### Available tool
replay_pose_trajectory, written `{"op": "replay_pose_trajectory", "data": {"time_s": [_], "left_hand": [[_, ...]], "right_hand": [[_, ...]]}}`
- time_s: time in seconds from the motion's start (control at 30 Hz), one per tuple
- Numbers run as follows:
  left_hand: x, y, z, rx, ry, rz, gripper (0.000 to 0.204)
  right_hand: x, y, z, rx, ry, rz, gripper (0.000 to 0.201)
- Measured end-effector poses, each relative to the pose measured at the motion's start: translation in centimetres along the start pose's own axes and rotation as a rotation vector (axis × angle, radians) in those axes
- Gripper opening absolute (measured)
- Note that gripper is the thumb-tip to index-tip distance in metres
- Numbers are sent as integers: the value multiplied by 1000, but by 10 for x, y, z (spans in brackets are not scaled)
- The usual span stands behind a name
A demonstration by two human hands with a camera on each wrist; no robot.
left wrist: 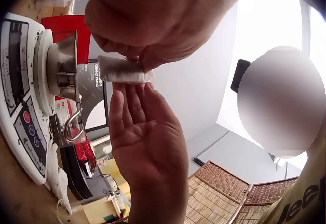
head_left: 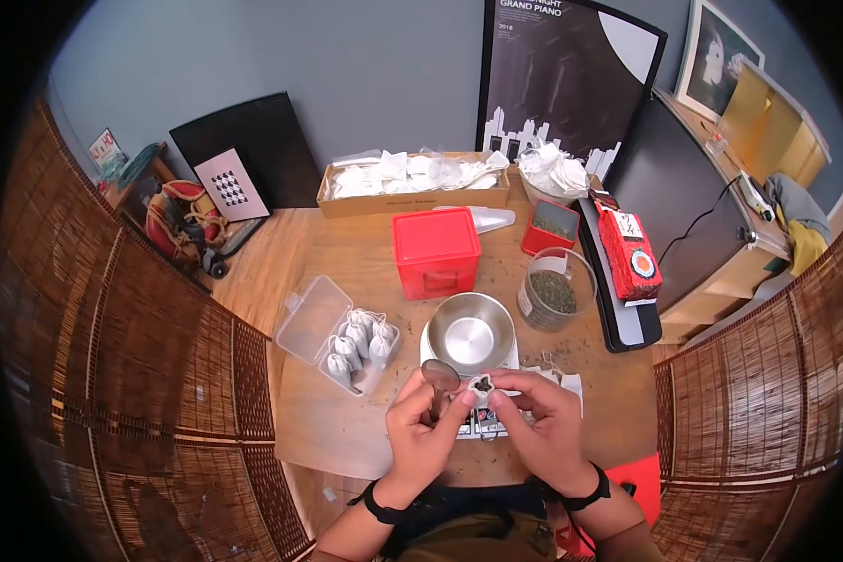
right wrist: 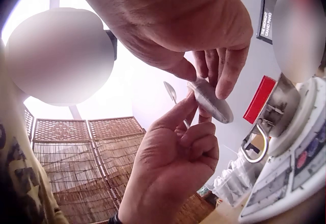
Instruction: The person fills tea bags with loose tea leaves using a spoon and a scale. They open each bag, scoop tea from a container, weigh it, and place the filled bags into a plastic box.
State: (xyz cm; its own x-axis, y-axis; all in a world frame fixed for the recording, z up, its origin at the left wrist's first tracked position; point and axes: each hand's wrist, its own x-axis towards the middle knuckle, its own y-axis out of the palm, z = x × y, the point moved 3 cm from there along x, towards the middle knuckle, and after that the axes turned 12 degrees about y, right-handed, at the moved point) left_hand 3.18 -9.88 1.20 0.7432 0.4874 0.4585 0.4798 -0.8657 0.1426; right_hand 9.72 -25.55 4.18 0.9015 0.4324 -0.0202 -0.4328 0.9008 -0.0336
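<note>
A small white tea bag [head_left: 480,385] is held up between both hands, its mouth spread and dark dried leaves showing inside. My left hand [head_left: 421,426] pinches one side of it and also grips a spoon [head_left: 440,375], whose bowl sticks up beside the bag. On the other side, the thumb and fingers of my right hand [head_left: 545,426] pinch the rim. In the right wrist view the tea bag [right wrist: 211,101] hangs bulging below the fingertips, near the spoon [right wrist: 170,91]. Just beyond the hands, a steel bowl [head_left: 468,334] sits on a white kitchen scale [left wrist: 23,96].
Left of the bowl, an open plastic box [head_left: 384,365] holds several filled drawstring bags. A red tin [head_left: 437,253] stands behind the bowl. To the right are a clear tub [head_left: 557,290] of dried leaves and a red container [head_left: 548,229]. White bags fill a cardboard box [head_left: 412,201] at the back.
</note>
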Motion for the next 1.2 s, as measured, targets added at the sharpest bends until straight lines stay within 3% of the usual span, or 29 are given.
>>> {"op": "replay_pose_trajectory", "data": {"time_s": [0.17,0.27,0.33,0.47,0.67,0.73,0.87,0.93,1.03,1.13,1.2], "left_hand": [[7,-2,0,14,-18,13,11],[12,-2,-5,33,-84,29,11],[15,3,-8,-150,-124,-31,11],[10,2,3,-249,-216,-55,12],[12,3,7,-410,-280,-121,12],[13,10,7,-435,-280,-90,21],[16,18,1,-411,-325,-56,34],[14,12,1,-363,-313,-49,44],[10,3,7,-326,-274,-92,42],[3,-7,13,-279,-258,-151,39],[-4,-13,17,-262,-284,-164,40]], "right_hand": [[9,1,3,-93,-53,3,17],[11,3,5,-70,6,-18,12],[11,3,5,-8,76,-34,12],[12,3,3,53,111,-27,14],[18,4,8,-40,-90,63,37],[19,2,-6,150,38,146,44],[26,-16,-16,288,96,113,45],[37,-41,-3,184,77,-22,46],[64,-89,11,-6,-49,-182,39],[88,-124,22,-452,-94,-382,25],[102,-132,20,-582,-172,-353,25]]}}
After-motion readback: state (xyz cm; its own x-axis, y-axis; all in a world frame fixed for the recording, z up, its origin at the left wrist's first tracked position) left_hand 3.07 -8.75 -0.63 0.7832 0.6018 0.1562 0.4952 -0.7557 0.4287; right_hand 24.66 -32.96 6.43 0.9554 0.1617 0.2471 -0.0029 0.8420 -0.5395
